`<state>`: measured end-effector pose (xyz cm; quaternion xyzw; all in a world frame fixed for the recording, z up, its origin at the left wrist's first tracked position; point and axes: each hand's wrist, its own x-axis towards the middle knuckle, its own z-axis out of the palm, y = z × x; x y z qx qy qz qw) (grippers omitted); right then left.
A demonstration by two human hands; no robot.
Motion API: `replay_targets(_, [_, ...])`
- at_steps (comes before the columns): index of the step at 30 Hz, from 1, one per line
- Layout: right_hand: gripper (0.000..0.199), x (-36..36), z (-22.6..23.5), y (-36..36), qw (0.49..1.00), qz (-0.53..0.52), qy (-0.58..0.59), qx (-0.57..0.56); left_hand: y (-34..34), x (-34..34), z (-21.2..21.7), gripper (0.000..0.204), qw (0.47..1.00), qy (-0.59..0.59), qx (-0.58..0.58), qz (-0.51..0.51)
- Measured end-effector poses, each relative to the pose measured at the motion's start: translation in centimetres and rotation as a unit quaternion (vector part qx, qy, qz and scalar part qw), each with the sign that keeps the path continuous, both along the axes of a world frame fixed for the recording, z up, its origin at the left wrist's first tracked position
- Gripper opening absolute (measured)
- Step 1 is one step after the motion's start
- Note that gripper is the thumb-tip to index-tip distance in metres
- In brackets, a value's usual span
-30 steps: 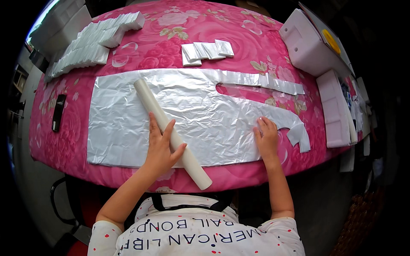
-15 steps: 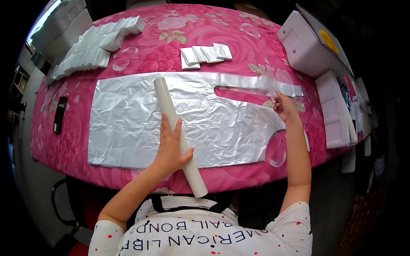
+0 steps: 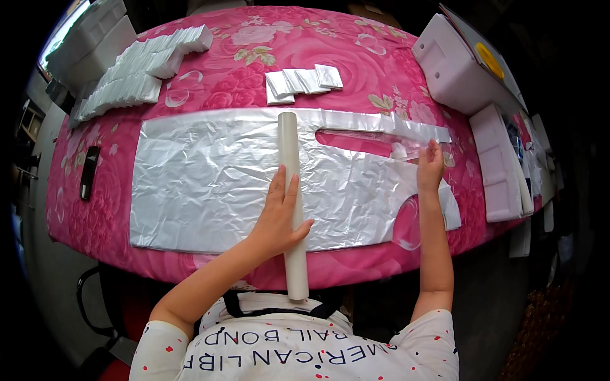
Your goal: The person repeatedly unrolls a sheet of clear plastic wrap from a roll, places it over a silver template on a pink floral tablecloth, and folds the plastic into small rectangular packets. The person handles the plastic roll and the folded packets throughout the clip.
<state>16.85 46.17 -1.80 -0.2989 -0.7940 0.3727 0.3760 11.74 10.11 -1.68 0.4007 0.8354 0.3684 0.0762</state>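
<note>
A flat stack of silvery white plastic vest bags (image 3: 210,184) lies across the table, with the handle ends to the right. Across its middle rests a long pale tube (image 3: 289,143), nearly upright in view, its near end jutting past the table edge. My left hand (image 3: 279,219) lies on the tube with fingers stretched and spread, thumb to the right. At the bag handles, the fingers of my right hand (image 3: 431,166) are pinched together on a thin translucent bag handle (image 3: 403,151); its edge is hard to make out.
Folded white bags (image 3: 305,81) lie beyond the stack, with rows of folded bags (image 3: 136,70) at far left. A black oblong object (image 3: 89,173) is on the left. White foam boxes (image 3: 445,60) stand at right on the pink floral tablecloth (image 3: 356,270).
The tube and my left hand have moved right over the bags, and the tube is straighter. My right hand has shifted slightly nearer, and the loose translucent handle has come nearer too.
</note>
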Motion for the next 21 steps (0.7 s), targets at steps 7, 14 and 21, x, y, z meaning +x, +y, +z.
replay_targets(7, [0.052, 5.1, 0.1, -17.4, 0.870, 0.377, -0.222, 0.227, 3.1, 0.4, 0.4, 0.082, 0.998, 0.051, -0.028, -0.010])
replay_targets(14, [0.047, 7.0, -1.6, -5.1, 0.901, 0.192, -0.278, 0.271, 3.2, 0.7, 0.7, 0.079, 0.998, 0.033, -0.049, 0.007])
replay_targets(21, [0.040, 12.9, -2.7, 5.5, 0.882, -0.081, -0.391, 0.249, 3.9, 0.9, 0.6, 0.080, 0.997, 0.048, -0.052, 0.003])
